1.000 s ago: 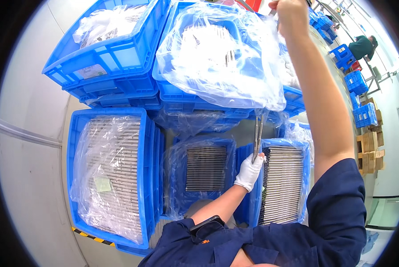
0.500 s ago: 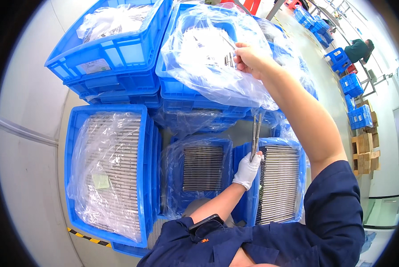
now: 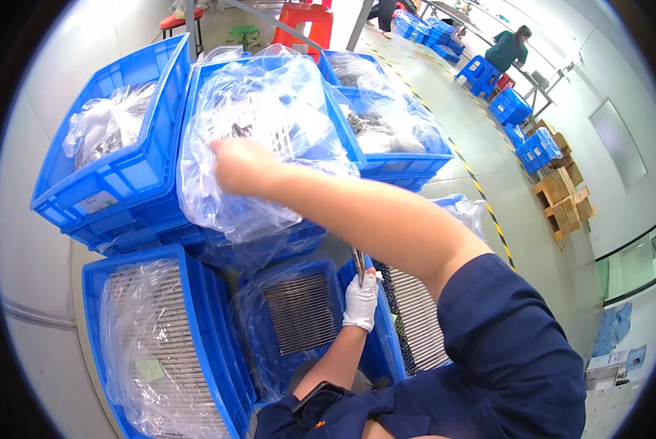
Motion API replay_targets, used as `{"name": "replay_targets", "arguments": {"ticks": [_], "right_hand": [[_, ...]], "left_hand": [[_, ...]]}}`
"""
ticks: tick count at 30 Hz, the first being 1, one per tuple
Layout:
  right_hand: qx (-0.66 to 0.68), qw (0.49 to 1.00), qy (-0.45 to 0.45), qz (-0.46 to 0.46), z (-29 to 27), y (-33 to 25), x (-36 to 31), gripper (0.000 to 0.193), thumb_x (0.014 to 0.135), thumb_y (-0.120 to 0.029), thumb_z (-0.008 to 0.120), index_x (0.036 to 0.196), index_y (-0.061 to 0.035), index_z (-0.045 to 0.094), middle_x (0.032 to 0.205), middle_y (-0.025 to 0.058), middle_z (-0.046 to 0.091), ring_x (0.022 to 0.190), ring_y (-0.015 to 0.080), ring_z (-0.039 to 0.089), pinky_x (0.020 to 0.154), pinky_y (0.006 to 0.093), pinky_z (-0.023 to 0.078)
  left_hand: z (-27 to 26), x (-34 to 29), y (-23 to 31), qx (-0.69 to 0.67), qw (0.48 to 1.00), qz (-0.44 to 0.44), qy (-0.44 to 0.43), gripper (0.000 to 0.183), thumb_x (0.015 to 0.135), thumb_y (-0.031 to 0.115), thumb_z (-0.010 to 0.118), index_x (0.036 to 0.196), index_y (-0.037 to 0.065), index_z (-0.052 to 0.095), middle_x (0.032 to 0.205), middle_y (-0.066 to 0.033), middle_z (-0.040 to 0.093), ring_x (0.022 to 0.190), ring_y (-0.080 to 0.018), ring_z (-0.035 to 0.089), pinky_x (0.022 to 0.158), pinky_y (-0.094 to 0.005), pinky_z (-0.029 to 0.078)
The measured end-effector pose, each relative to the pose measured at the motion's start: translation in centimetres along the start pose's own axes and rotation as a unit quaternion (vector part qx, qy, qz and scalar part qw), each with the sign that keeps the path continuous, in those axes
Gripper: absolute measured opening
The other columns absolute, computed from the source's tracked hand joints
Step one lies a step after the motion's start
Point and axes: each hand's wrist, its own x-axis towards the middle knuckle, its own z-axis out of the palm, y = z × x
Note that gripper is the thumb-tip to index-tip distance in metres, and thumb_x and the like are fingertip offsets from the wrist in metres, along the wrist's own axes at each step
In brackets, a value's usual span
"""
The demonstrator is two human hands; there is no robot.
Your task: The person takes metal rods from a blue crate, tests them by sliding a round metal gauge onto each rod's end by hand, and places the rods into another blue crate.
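Observation:
My left hand (image 3: 361,301), in a white glove, is closed around a few thin metal rods (image 3: 358,265) that point up and away; my right forearm hides their far ends. My bare right hand (image 3: 244,170) is over the far middle blue crate (image 3: 348,133), above its clear plastic liner (image 3: 209,192). That hand is blurred, with its fingers curled; whatever they hold is hidden. Pale and metallic pieces show in the liner beyond it. Below the left hand, to its right, a blue crate holds a row of metal rods (image 3: 414,314), partly covered by my right arm.
Another crate of rods (image 3: 298,311) stands near the middle. At left, plastic film (image 3: 134,329) covers a rod-filled crate. Stacked crates (image 3: 123,172) rise at far left, more (image 3: 397,162) at far right. A red stool (image 3: 306,25) stands behind; a person (image 3: 507,51) is far off.
My right hand has swung left across the plastic-lined crate, and a small metal piece it pinched is out of sight. My left hand keeps the rods. The view has shifted.

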Motion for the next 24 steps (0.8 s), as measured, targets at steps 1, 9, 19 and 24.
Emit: {"name": "replay_targets", "arguments": {"ticks": [1, 9, 19, 24], "right_hand": [[-0.011, 1.000, -0.014, 0.003, 0.0, -0.6, -0.5, 0.028, 0.073, -0.009, 0.047, 0.100, -0.0016, 0.055, 0.084, 0.0197, 0.061, 0.081, 0.0313, 0.060, 0.071, 0.0391, 0.047], [-0.027, 0.999, -0.017, 0.002, -0.4, -1.1, -2.4, 0.041, 0.074, -0.006, 0.042, 0.115, -0.0003, 0.046, 0.077, 0.0194, 0.061, 0.074, 0.0341, 0.059, 0.066, 0.0424, 0.047], [-0.054, 0.998, -0.008, -0.017, -0.4, -1.0, -2.9, 0.040, 0.071, -0.003, 0.044, 0.110, 0.0028, 0.045, 0.071, 0.0195, 0.060, 0.069, 0.0350, 0.059, 0.062, 0.0429, 0.047], [-0.073, 0.996, -0.012, -0.040, 0.1, -2.1, -2.9, 0.045, 0.071, -0.002, 0.044, 0.115, 0.0044, 0.043, 0.071, 0.0198, 0.060, 0.067, 0.0337, 0.060, 0.060, 0.0415, 0.047]], "left_hand": [[-0.2, -0.1, 0.3, 0.003, 1.000, 0.000, -0.001, 0.033, 0.084, 0.041, 0.053, 0.075, 0.009, 0.053, 0.050, 0.0053, 0.038, 0.037, -0.0040, 0.033, 0.034, -0.0193, 0.026], [0.3, -0.3, 0.5, 0.000, 1.000, -0.019, 0.002, 0.032, 0.085, 0.040, 0.052, 0.074, 0.010, 0.054, 0.050, 0.0078, 0.035, 0.040, -0.0021, 0.030, 0.036, -0.0197, 0.022], [0.2, 1.0, -1.5, 0.090, 0.995, 0.038, 0.005, 0.038, 0.087, 0.038, 0.049, 0.087, 0.001, 0.058, 0.073, -0.0028, 0.056, 0.069, -0.0092, 0.046, 0.065, -0.0252, 0.040], [-0.8, 1.6, -2.2, 0.112, 0.988, 0.106, -0.001, 0.037, 0.087, 0.036, 0.050, 0.091, 0.001, 0.058, 0.077, -0.0006, 0.056, 0.071, -0.0083, 0.046, 0.068, -0.0228, 0.039]]}}
